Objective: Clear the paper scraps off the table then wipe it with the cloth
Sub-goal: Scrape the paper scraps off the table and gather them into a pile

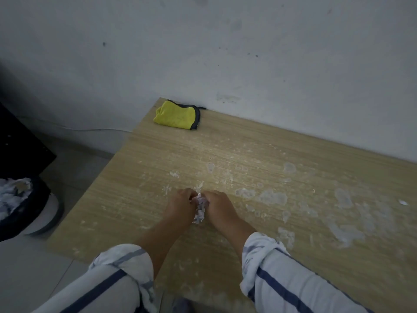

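Observation:
A bunch of white paper scraps is pressed between my two hands on the wooden table. My left hand cups the pile from the left and my right hand from the right, fingers curled around it. One small white scrap lies alone far to the right. A folded yellow cloth with a dark edge rests at the table's far left corner by the wall.
White smears and dried stains cover much of the tabletop. On the floor to the left stands a dark-lined bin holding white paper. The wall runs along the table's far edge.

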### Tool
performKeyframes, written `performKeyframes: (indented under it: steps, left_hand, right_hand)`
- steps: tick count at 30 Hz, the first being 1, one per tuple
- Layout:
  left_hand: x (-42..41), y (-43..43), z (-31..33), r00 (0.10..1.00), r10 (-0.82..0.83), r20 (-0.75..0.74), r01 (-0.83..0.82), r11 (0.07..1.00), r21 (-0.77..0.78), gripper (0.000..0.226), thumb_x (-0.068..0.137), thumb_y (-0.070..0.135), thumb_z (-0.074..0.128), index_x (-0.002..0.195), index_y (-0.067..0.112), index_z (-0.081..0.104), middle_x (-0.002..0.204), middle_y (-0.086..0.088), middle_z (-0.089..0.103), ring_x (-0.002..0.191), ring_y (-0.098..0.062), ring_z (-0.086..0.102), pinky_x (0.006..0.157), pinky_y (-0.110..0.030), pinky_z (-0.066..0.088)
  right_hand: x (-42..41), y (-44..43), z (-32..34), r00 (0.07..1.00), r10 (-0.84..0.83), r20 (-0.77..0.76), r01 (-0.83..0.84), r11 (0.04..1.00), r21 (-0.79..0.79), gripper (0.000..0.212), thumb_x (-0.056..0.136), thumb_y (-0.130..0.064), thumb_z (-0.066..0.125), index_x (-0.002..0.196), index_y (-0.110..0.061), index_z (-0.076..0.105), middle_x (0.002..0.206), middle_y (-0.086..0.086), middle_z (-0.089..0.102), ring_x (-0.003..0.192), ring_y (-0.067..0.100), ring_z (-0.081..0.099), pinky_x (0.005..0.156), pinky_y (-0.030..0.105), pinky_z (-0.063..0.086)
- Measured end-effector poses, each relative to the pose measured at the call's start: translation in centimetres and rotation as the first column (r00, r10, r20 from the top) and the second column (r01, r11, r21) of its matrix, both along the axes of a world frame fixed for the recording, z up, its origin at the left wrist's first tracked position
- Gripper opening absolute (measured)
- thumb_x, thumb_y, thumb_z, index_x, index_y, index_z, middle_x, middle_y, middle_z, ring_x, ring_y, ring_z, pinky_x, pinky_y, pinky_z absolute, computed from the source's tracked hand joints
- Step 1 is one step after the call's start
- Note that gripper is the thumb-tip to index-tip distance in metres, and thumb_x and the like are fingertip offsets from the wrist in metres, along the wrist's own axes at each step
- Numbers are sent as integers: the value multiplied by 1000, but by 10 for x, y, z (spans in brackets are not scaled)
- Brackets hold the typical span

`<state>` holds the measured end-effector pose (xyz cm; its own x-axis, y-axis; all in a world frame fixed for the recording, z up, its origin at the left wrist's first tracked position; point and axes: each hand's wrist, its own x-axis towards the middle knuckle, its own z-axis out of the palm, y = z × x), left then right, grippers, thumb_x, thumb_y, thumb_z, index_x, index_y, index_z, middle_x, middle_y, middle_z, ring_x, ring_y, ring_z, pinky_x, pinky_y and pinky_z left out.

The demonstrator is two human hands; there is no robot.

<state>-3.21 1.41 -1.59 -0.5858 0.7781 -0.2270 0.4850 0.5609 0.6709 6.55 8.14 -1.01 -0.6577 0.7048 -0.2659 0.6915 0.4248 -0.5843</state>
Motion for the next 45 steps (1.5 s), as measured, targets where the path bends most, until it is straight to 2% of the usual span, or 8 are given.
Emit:
performKeyframes:
  steps: [9, 14, 17, 22, 26, 33, 39, 45]
  left_hand:
    - [17, 1, 0, 963, -122, -240, 140, 988, 63, 31, 95, 23, 41, 121, 15, 57, 129, -6, 52, 121, -23, 42, 101, -34, 36]
    - [53, 1, 6, 827, -408, -387, 434, 901, -21, 71, 87, 43, 5, 140, 11, 40, 152, -13, 29, 145, -29, 14, 116, -36, -2]
    - [81, 9, -7, 699, -605, -382, 590, 789, -170, 57, 95, 33, 9, 149, 14, 14, 158, -9, 3, 146, -25, -7, 109, -31, -16]
    - [130, 29, -33, 601, -673, -432, 609, 735, -297, 73, 83, 48, 9, 144, 16, 32, 153, -1, 21, 142, -17, 11, 116, -39, 10]
    - [170, 48, -33, 570, -730, -376, 645, 682, -346, 58, 83, 47, 33, 121, 16, 62, 129, -3, 61, 120, -21, 56, 104, -38, 26]
    - [269, 106, -37, 494, -753, -434, 700, 641, -316, 55, 85, 45, 35, 122, 15, 61, 130, -6, 59, 122, -25, 55, 109, -41, 29]
    - [354, 151, -34, 473, -792, -385, 728, 598, -336, 55, 81, 45, 36, 119, 15, 64, 126, -6, 63, 118, -26, 58, 91, -49, 47]
    - [410, 178, -38, 463, -797, -389, 770, 579, -268, 66, 89, 49, 20, 138, 13, 43, 148, -8, 39, 139, -28, 32, 111, -44, 22]
  right_hand:
    - [24, 3, 0, 999, -47, 16, 43, 979, 198, 31, 89, -24, 48, 118, -16, 59, 122, 4, 52, 113, 26, 46, 93, 35, 33]
    - [66, 5, -8, 987, -143, 70, 121, 959, 256, 36, 92, -27, 42, 125, -20, 52, 137, 2, 44, 129, 23, 33, 105, 39, 23]
    - [107, 5, -24, 963, -232, 135, 197, 952, 234, 41, 95, -31, 36, 134, -21, 41, 150, 2, 30, 140, 20, 19, 112, 42, 16]
    - [177, 13, -32, 944, -244, 221, 180, 945, 271, 75, 83, -56, 0, 145, -22, 25, 157, 1, 16, 145, 18, 6, 114, 42, 10]
    - [226, 28, -32, 935, -278, 218, 215, 938, 273, 73, 83, -56, 4, 144, -23, 26, 156, 2, 18, 145, 19, 8, 114, 43, 11]
    - [324, 67, -31, 900, -384, 206, 324, 906, 272, 64, 87, -51, 18, 132, -16, 49, 144, 9, 43, 137, 27, 34, 108, 47, 27]
    - [406, 96, -28, 834, -476, 280, 383, 864, 327, 43, 82, -45, 37, 104, -22, 65, 115, 4, 67, 108, 24, 63, 82, 41, 52]
    - [460, 118, -34, 824, -514, 238, 419, 836, 354, 47, 85, -41, 31, 108, -17, 64, 121, 9, 63, 114, 28, 59, 88, 44, 49]
